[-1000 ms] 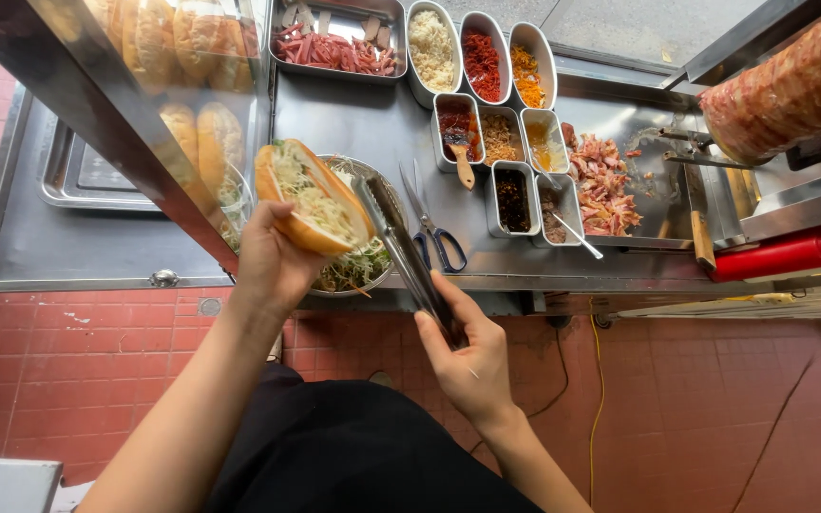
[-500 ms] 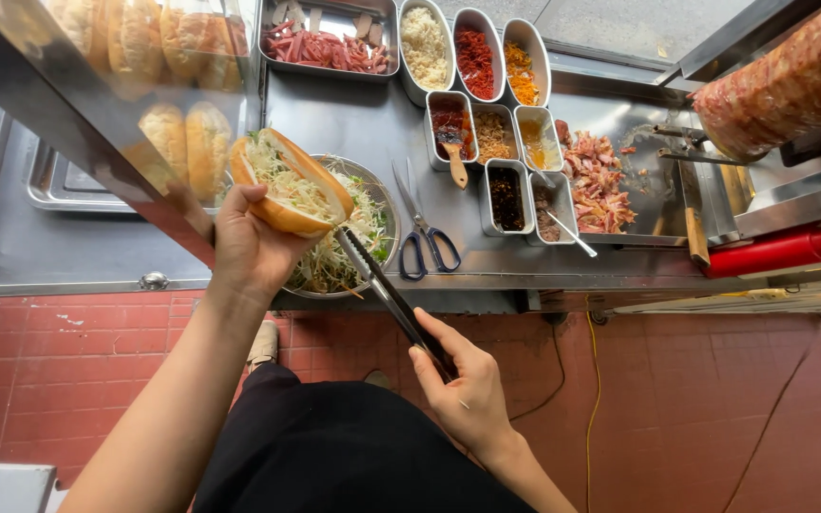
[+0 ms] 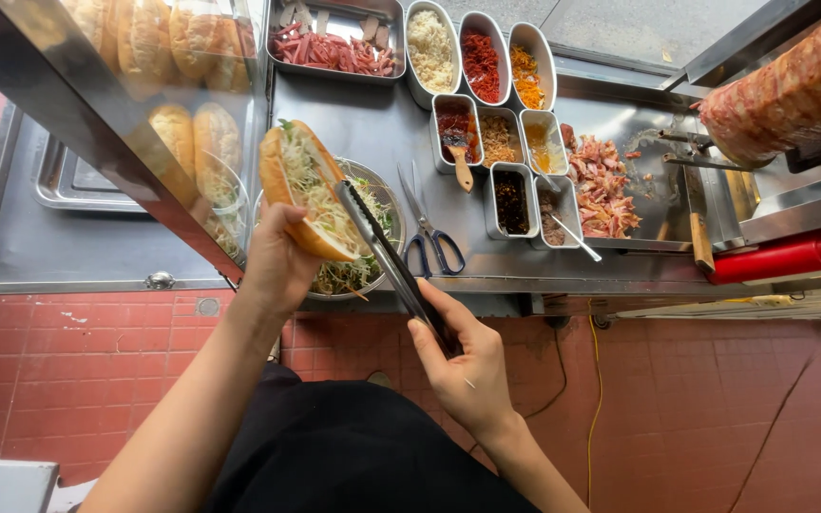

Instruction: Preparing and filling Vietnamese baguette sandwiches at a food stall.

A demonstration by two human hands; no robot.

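Observation:
My left hand (image 3: 277, 261) holds a split bread roll (image 3: 301, 190) filled with shredded green salad, raised over a metal bowl of salad (image 3: 377, 195). My right hand (image 3: 463, 366) grips black tongs (image 3: 387, 256) by the handle end. The tongs' tips rest on the filling of the roll.
Blue-handled scissors (image 3: 429, 228) lie on the steel counter (image 3: 372, 123). Behind them stand several metal tubs of toppings and sauces (image 3: 496, 142), chopped meat (image 3: 605, 185), a meat spit (image 3: 791, 90) and a red bottle (image 3: 786, 256). Bread rolls (image 3: 178, 138) sit behind glass at left.
My left hand has brought the roll nearer and over the bowl. The tongs have swung up from the bowl onto the roll's filling.

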